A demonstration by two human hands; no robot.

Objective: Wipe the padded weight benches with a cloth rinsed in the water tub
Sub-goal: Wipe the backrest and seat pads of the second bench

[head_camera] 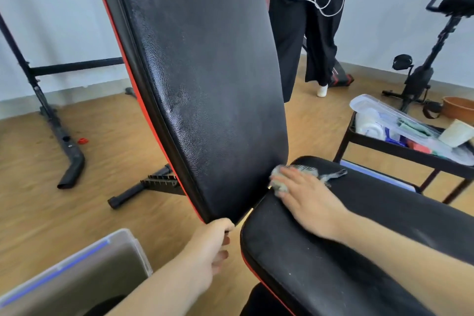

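A black padded bench with red trim fills the middle: its backrest [205, 72] is tilted up and its seat pad [359, 238] runs toward the lower right. My right hand [310, 200] lies flat on the seat pad and presses a grey cloth [279, 179] down near the gap below the backrest. My left hand [213, 246] grips the backrest's lower corner with curled fingers. A clear plastic tub [77, 277] with a blue rim stands at the lower left on the floor.
A person in black trousers [307, 33] stands behind the bench holding white cord. A black cart [410, 151] with supplies and a clear lid is at the right. An exercise bike [431, 59], a brown basin [459, 108] and a black rack frame [46, 110] stand around.
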